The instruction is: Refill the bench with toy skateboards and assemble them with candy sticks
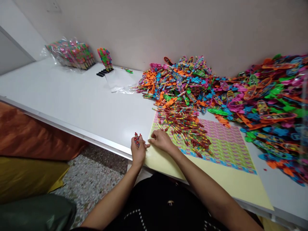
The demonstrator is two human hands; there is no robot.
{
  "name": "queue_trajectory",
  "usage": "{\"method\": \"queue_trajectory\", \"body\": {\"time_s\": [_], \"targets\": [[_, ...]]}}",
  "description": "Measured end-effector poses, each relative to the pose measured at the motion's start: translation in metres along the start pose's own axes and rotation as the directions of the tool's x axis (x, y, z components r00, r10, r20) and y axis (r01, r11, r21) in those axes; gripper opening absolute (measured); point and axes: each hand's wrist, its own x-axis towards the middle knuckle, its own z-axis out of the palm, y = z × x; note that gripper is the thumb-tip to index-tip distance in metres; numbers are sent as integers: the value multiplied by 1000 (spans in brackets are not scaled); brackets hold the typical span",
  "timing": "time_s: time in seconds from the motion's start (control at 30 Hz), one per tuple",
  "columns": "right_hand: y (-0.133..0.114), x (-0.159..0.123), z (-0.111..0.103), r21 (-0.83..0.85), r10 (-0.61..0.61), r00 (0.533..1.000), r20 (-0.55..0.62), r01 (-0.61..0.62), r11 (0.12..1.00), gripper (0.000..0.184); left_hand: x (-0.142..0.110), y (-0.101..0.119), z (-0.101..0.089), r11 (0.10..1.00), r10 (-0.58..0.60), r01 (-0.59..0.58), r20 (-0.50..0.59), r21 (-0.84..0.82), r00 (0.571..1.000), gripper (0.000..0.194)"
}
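Observation:
My left hand (138, 153) is closed around several slim sticks with red ends (137, 140), which look like the pencils in the pile. Beside it, my right hand (161, 140) is pinched over the left edge of the yellow-backed sticker sheet (168, 162). Whatever lies between those fingertips is too small to make out. On the sheet, just beyond my right hand, lies a loose pile of striped pencils (185, 123) with dark red ends. Printed rows of pink, green and blue stickers (227, 141) show around the pile.
Behind the pencils rises a heap of colourful mini skateboard pieces (178, 77), with a larger heap (269, 96) to the right. Farther left stand a black holder (104, 72) with toppers, a clear bag (72, 54) of similar ones and a plastic bag (122, 89). Sacks (31, 138) lie below the table edge.

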Motion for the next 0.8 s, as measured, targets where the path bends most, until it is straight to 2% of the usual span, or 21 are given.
{"method": "queue_trajectory", "body": {"time_s": [0.27,0.4,0.47,0.53,0.63,0.8], "targets": [[3,6,-4,102,-42,999,-13,43,994,17,-1,-3,0,1000,12,-12,-5,-21,1000,39],[11,2,-10,162,-87,996,-2,86,983,22,1,-3,0,1000,-11,11,0,-10,1000,39],[10,-1,-11,168,-91,996,-12,92,982,19,1,-1,0,1000,-15,15,-2,10,1000,40],[6,-4,-10,108,-99,995,-4,99,989,15,0,2,1,997,-15,15,-1,71,1000,41],[-2,-5,-9,-68,-117,991,59,121,990,19,-5,3,0,987,-17,14,16,161,1000,42],[-8,1,-10,-176,-124,983,134,146,973,26,-19,-4,-2,992,34,-32,-18,121,999,37]]}}
